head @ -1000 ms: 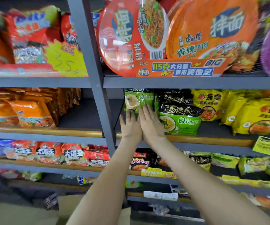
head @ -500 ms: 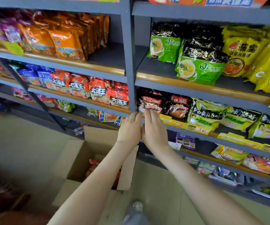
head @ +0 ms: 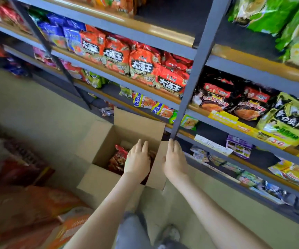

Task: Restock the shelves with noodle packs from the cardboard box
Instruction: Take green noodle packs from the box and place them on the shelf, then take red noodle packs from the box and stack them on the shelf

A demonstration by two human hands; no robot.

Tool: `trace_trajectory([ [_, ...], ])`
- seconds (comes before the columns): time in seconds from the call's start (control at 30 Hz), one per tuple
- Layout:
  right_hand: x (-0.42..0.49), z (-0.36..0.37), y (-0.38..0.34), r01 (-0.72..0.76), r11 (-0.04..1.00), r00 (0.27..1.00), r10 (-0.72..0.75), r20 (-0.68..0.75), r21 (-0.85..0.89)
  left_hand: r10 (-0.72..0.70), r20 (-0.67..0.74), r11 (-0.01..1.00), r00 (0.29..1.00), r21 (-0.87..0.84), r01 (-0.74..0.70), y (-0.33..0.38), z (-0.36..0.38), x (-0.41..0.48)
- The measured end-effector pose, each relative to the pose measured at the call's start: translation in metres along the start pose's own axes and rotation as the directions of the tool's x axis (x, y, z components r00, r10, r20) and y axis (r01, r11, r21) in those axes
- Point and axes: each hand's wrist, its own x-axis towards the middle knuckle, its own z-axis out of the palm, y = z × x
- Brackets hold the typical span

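An open cardboard box (head: pixel 100 139) stands on the floor in front of the shelves, with red noodle packs (head: pixel 118 159) lying inside it. My left hand (head: pixel 137 161) hovers over the box's opening, palm down, fingers loosely together, holding nothing. My right hand (head: pixel 174 159) is beside it over the box's right flap, also empty with fingers extended. The grey metal shelves (head: pixel 163 47) carry rows of red, black, green and blue noodle packs (head: pixel 141 69).
A grey upright post (head: pixel 195 69) of the shelving rises just behind the box. More cartons and orange packaging (head: pixel 37 209) lie on the floor at lower left. My leg and shoe (head: pixel 170 234) are below the hands. Bare floor (head: pixel 28 108) stretches left of the box.
Both empty hands have come down from the green packs on the upper shelf to just above the open box, and my view has tilted down toward the floor.
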Motion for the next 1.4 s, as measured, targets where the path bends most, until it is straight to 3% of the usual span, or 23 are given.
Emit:
trace_trajectory([
  [0.27,0.063,0.131,-0.019,-0.297,0.952,0.926,0.307,0.220,-0.081,-0.016,0.233,0.997,0.972,0.074,-0.002,-0.099,0.071,0.077],
  [0.47,0.106,0.226,-0.016,-0.390,0.905,0.844,0.425,0.327,-0.170,0.061,0.375,0.991,0.925,0.088,-0.101,-0.150,0.159,0.124],
  [0.67,0.118,0.316,0.007,-0.392,0.891,0.820,0.451,0.351,-0.229,0.160,0.512,0.975,0.844,0.053,-0.217,-0.178,0.249,0.130],
  [0.87,0.110,0.383,0.026,-0.467,0.883,0.780,0.435,0.450,-0.043,0.318,0.650,0.883,0.690,0.062,-0.465,-0.220,0.325,0.112],
  [1.0,0.113,0.412,0.035,-0.428,0.903,0.789,0.386,0.479,-0.022,0.224,0.676,0.889,0.702,0.153,-0.431,-0.235,0.353,0.117],
  [1.13,0.113,0.424,0.036,-0.398,0.917,0.812,0.348,0.469,0.008,0.224,0.766,0.878,0.603,0.110,-0.466,-0.243,0.369,0.129],
  [1.33,0.115,0.431,0.024,-0.314,0.949,0.836,0.272,0.476,0.009,0.303,0.678,0.843,0.669,0.137,-0.521,-0.266,0.374,0.125],
  [1.4,0.119,0.433,0.012,-0.290,0.957,0.838,0.259,0.481,-0.009,0.342,0.575,0.853,0.743,0.141,-0.502,-0.275,0.365,0.129],
])
